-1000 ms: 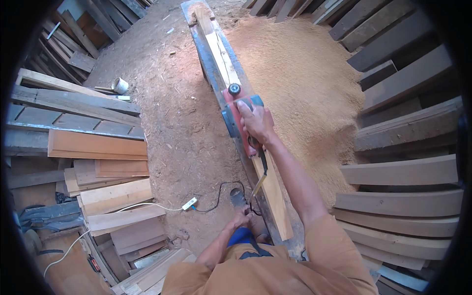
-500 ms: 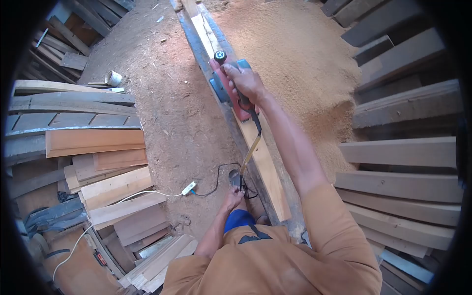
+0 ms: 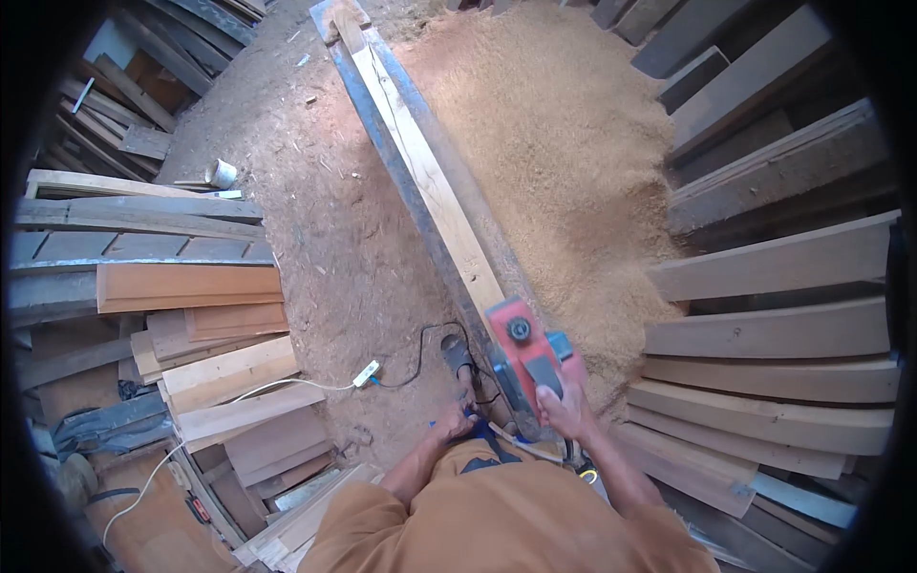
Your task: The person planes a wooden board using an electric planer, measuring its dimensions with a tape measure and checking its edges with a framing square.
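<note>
Timber lay stretched out before me: a long, pale wooden plank (image 3: 439,205), a dark crack-like line wandering along its far part, set lengthwise on a narrow, worn, blue-grey bench (image 3: 452,172). At the near end of that plank was the red power planer (image 3: 506,313), with a round black knob (image 3: 519,329) on top and blue-grey parts at its sides. My right hand (image 3: 565,399) was closed round the tool's dark handle, the thumb laid against it. Whether the sole met the wood I could not tell, since the planer's own body hid the underside.

My left hand (image 3: 457,421) was low in front of my lap, left of the bench, its fingers curled inward; I could not tell whether they pinched anything. A thin black cable (image 3: 419,349) curved across the brown dirt floor (image 3: 334,229) near that hand, reaching a small white socket block (image 3: 366,373). From there a thin white cord (image 3: 277,384) ran leftward over stacked boards. One foot in dark footwear (image 3: 456,353) showed just beside the bench.

To the bench's right spread a broad heap of tan sawdust (image 3: 544,162), and past it a row of long grey-brown boards (image 3: 764,329). Among the wood on my left was a smooth orange-brown panel (image 3: 189,287); farther off, a small white bucket (image 3: 221,173) was on the ground.
</note>
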`<state>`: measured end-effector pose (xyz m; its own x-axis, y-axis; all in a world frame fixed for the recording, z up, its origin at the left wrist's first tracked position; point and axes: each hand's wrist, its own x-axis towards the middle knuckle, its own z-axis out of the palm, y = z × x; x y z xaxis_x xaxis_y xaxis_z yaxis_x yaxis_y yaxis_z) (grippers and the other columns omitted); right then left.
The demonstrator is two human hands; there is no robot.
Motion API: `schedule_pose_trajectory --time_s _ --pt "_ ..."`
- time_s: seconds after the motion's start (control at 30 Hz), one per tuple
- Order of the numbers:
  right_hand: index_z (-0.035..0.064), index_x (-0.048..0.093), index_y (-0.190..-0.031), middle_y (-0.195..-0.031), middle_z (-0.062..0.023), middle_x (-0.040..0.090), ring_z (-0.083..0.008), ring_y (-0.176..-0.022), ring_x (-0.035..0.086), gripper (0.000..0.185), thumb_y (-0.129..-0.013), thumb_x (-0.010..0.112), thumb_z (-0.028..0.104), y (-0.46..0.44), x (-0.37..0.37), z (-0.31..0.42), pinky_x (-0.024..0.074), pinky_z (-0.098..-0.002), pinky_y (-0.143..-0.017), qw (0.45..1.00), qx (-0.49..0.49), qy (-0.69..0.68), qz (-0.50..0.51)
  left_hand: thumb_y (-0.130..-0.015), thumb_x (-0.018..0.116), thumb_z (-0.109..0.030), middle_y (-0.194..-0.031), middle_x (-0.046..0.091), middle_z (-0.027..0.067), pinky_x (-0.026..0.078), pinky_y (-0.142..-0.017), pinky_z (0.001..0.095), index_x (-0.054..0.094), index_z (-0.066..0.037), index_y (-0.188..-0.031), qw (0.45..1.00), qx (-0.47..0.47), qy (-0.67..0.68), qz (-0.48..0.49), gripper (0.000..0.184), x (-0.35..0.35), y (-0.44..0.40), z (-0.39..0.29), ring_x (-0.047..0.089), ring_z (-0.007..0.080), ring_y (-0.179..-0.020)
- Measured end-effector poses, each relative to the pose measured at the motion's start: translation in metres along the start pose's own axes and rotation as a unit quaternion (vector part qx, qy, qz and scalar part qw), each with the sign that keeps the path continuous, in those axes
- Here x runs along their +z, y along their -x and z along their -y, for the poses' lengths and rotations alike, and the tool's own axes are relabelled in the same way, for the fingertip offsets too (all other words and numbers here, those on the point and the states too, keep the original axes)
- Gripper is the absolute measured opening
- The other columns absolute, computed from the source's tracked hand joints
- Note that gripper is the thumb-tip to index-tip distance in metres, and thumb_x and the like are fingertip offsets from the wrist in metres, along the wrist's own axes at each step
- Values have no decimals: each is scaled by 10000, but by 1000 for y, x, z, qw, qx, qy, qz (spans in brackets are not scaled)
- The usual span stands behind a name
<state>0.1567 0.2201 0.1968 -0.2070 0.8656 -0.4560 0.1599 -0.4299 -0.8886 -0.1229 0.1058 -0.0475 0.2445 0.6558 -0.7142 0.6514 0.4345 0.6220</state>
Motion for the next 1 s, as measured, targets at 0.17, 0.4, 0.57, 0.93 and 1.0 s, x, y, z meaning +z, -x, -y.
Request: schedule_pose_trajectory --time_s 0.17,0.4,0.57,0.93,1.0 --pt "15 586 -1062 -721 -24 558 -121 -630 571 483 -1008 574 495 -38 11 7 485 -300 -566 998 -50 7 -26 -874 685 -174 -1048 727 194 538 -910 431 692 -92 -1104 994 -52 86 -33 244 -12 -31 9 699 335 -1002" --pt "-28 629 -1070 -763 -158 638 -254 -756 653 515 -1000 564 478 -186 38 76 512 -427 -734 995 -83 51 -26 -886 618 -137 -1038 739 211 555 -865 407 650 -46 -1293 972 9 137 -193 418 -114 -109 -40 716 329 -966" --pt "-48 651 -1053 -714 -128 638 -220 -706 639 568 -1012 566 512 -282 57 134 512 -408 -701 994 -101 39 -21 -996 527 -355 -1249 644 332 483 -1036 481 491 -42 -1486 941 -23 203 -268 583 -203 -192 -100 637 434 -1180" --pt "6 707 -910 -664 -48 642 -156 -574 635 594 -997 563 576 -455 89 250 530 -325 -560 987 -125 85 -51 -1032 463 -419 -1372 501 402 353 -1108 573 452 0 -1493 879 -83 100 -460 623 -250 -256 -173 505 549 -1245" --pt "12 711 -891 -678 -60 655 -164 -595 651 597 -991 570 584 -504 94 279 535 -331 -575 987 -120 92 -55 -1029 490 -407 -1332 542 374 388 -1069 567 472 22 -1465 855 -34 83 -510 612 -240 -272 -154 521 538 -1211"
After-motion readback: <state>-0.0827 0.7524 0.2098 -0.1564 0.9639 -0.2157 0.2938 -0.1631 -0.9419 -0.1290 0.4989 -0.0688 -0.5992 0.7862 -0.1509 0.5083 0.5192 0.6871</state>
